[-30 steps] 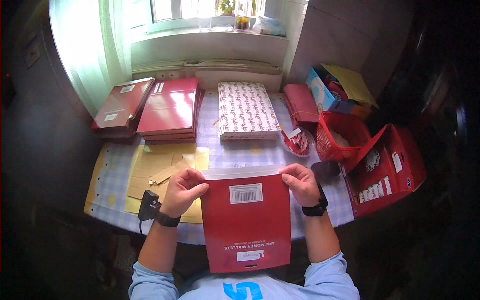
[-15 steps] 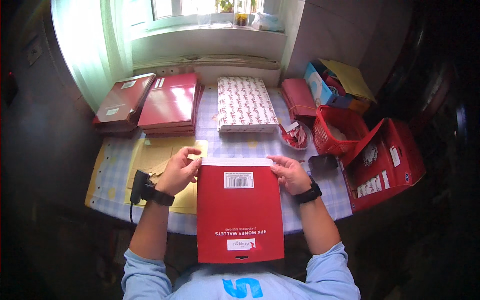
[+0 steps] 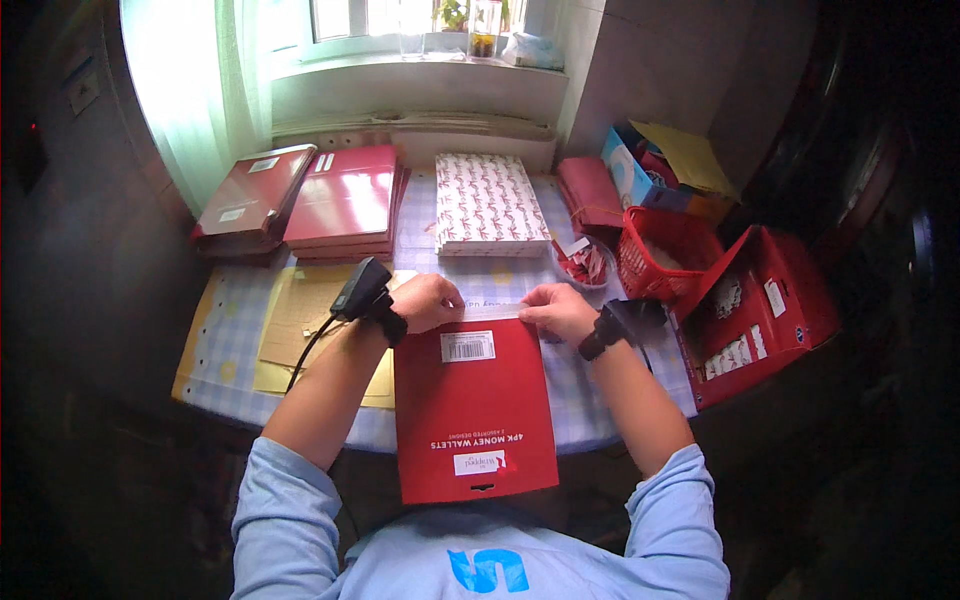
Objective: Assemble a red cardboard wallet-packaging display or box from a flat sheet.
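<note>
Red card makes up most of the flat packet (image 3: 475,405) before us, its clear strip (image 3: 492,313) along the far edge and a white barcode label (image 3: 468,346) just below. We see it over the near edge of the checked tablecloth (image 3: 590,385), its lower end reaching past the table toward the person's body. The right hand (image 3: 562,312) pinches the strip near its right end between thumb and bent fingers. The left hand (image 3: 425,303) is at the packet's far left corner with fingers curled; we cannot tell whether they grip the strip. Near the left forearm we find yellow sheets (image 3: 268,378); beyond the hands stand a white patterned stack (image 3: 490,200) and, to the right, a red basket (image 3: 655,272).
</note>
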The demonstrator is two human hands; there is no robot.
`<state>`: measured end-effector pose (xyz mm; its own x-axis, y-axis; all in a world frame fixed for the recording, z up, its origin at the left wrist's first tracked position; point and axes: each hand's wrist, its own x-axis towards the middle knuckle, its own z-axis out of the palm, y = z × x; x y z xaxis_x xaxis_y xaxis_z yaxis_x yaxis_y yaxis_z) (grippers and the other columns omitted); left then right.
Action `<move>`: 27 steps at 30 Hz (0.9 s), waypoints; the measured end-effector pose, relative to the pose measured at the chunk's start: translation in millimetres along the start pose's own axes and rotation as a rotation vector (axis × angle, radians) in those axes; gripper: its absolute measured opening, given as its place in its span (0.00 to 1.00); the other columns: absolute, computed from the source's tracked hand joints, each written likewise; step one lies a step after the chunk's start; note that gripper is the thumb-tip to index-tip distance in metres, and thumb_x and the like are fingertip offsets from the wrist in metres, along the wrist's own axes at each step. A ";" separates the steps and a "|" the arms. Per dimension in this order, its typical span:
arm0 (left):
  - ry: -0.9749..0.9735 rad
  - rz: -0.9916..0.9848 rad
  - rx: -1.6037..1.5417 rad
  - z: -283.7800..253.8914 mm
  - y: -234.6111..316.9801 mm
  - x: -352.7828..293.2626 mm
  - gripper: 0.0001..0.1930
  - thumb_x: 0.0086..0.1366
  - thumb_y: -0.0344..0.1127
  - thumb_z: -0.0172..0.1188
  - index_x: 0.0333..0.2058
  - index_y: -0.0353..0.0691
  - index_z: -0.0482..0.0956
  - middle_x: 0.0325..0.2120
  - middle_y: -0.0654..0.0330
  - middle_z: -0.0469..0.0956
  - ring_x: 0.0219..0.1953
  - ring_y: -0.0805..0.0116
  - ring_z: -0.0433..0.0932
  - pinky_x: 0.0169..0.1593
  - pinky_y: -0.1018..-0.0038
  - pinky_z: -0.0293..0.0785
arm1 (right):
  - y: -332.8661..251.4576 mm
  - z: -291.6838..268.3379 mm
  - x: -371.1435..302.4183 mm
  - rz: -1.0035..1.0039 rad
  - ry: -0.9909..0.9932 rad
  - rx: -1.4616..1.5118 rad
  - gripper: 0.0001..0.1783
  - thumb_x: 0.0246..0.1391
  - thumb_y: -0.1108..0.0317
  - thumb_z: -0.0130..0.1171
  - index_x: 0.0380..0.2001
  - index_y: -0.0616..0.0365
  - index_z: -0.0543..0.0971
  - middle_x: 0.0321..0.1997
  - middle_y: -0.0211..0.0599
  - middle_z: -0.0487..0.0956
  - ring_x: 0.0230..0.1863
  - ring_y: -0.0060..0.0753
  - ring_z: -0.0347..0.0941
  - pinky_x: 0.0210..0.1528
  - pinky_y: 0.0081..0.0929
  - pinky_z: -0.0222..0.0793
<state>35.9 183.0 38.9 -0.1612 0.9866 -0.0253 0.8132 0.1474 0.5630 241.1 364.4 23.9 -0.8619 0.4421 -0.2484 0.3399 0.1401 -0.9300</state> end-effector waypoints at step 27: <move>0.261 0.711 0.698 44.0 -21.6 -1.9 0.05 0.51 0.35 0.61 0.25 0.42 0.77 0.27 0.61 0.72 0.31 0.63 0.77 0.34 0.70 0.77 | -9.3 55.8 3.4 -0.868 -0.037 -1.516 0.10 0.55 0.67 0.51 0.29 0.60 0.79 0.28 0.43 0.79 0.28 0.43 0.80 0.28 0.38 0.77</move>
<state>43.3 181.1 -9.6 0.4351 0.8280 0.3536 0.8985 -0.3741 -0.2296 214.1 315.2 16.6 -0.9688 -0.2190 0.1160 -0.1825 0.9471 0.2639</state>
